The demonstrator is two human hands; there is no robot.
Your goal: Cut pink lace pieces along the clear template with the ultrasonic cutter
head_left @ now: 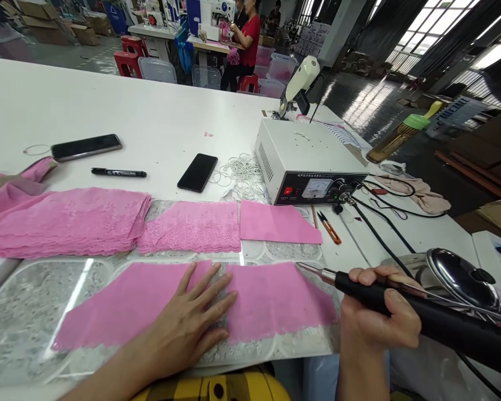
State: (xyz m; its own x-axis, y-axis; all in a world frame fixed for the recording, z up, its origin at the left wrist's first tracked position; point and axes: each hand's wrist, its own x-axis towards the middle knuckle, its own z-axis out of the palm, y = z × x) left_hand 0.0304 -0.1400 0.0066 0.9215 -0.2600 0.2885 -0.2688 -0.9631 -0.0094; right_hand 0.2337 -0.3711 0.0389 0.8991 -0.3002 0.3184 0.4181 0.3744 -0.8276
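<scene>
Pink cloth (281,303) is lying in two flat pieces along the near side of the desk (37,111), on a patterned clear sheet (25,295). The left hand (192,320) is resting palm-down on the left piece (121,306), fingers spread wide, gripping nothing, and bridging the gap towards the right piece (271,312). Over here, the right hand (378,320) is wrapping round a black tool (442,323), its metal tip pointing at the right piece's upper edge; I can't tell whether it is touching. Just behind, a lace piece (192,225) is sitting between a lace stack (62,223) and a plain pink piece (278,224), with orange-handled snips (329,228) lying nearby. Further back, a phone (197,172), tangled white thread (244,175) and a metal box (313,147) are lining up. Beyond the desk, a person in red (249,42) is sitting at a sewing machine (212,22).
</scene>
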